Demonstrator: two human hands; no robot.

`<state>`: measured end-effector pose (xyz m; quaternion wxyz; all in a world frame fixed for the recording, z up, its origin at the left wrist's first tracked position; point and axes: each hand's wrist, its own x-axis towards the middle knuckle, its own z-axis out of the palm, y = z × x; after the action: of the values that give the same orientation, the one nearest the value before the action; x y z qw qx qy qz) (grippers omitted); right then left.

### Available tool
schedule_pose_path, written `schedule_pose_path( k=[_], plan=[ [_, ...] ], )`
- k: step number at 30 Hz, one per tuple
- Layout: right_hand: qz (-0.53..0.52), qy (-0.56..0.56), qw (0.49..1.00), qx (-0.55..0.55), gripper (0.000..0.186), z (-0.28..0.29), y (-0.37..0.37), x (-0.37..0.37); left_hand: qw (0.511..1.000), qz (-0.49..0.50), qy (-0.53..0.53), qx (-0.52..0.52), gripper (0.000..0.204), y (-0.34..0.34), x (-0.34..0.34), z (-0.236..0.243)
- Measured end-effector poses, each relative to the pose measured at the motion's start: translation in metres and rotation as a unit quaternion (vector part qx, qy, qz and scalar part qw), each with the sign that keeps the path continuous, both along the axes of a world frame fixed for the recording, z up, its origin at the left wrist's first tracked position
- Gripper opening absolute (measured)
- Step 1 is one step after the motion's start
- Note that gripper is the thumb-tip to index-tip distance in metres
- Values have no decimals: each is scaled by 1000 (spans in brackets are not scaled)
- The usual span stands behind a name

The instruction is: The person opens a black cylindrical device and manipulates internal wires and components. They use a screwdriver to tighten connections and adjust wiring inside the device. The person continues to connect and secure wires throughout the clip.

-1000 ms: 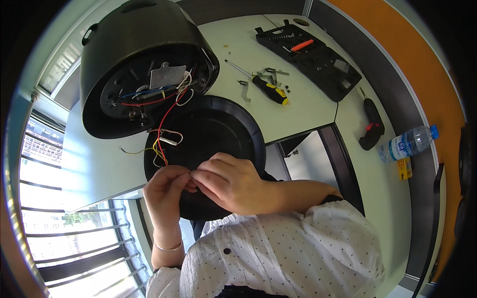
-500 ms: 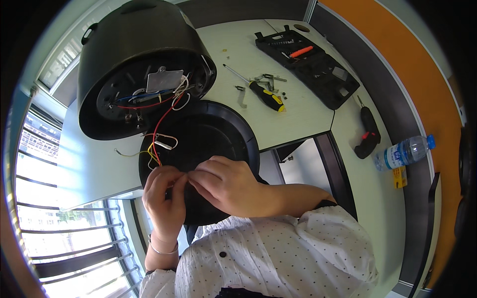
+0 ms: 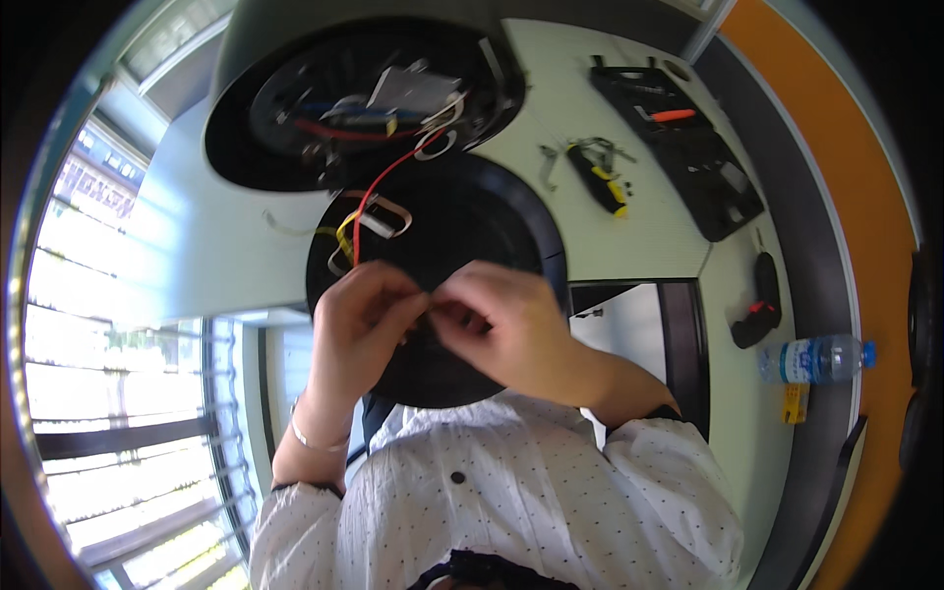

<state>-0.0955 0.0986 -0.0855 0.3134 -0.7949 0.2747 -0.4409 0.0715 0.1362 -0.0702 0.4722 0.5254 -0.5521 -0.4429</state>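
- The left hand (image 3: pixel 356 329) is over the black round dish (image 3: pixel 548 224), thumb and fingertips pressed together; whatever lies between them is too hidden to tell.
- The right hand (image 3: pixel 521 329) meets it there, thumb and forefinger tips closed right beside the left fingertips; its grip is blurred, so I cannot tell what it pinches.
- A red wire (image 3: pixel 370 189) and yellow wires (image 3: pixel 344 239) hang above the dish, leading down to the back of the left hand, where the red one disappears.
- Beyond the dish, the dark appliance housing (image 3: pixel 305 103) shows its open underside, with wiring and a metal plate (image 3: pixel 411 90) inside.
- On the desk (image 3: pixel 649 246), to the right, lie a yellow-and-black screwdriver (image 3: pixel 598 182) beside small metal pieces (image 3: pixel 548 169), an open tool case (image 3: pixel 710 177) and a black-and-red power screwdriver (image 3: pixel 765 290).
- A clear bottle (image 3: pixel 836 359) lies near a yellow box (image 3: pixel 795 403).
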Motion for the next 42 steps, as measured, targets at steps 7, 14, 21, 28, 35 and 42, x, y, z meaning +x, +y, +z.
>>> schedule_pose_path(
  k=[7, 14, 21, 28, 35, 42],
  plan=[
    [26, -39, 994, 98, 12, 1, 2, 1, 992, -44, 92, 72, 8, -5, 9, 2],
    [46, -58, 968, 238, 10, 3, -1, 1, 983, -67, 150, 80, 12, -10, 16, -3],
    [44, -70, 954, 288, 9, 6, -3, 4, 976, -53, 198, 78, 11, -8, 16, -3],
    [42, -58, 951, 302, 12, 5, 0, 6, 991, -31, 125, 32, 6, -3, 15, -6],
    [78, -93, 945, 304, 11, 11, 2, 8, 995, -3, 48, -82, 8, 3, 14, -7],
    [77, -74, 952, 287, 9, 21, 2, 10, 983, -48, 176, 11, 11, 4, 20, -5]
  ],
)
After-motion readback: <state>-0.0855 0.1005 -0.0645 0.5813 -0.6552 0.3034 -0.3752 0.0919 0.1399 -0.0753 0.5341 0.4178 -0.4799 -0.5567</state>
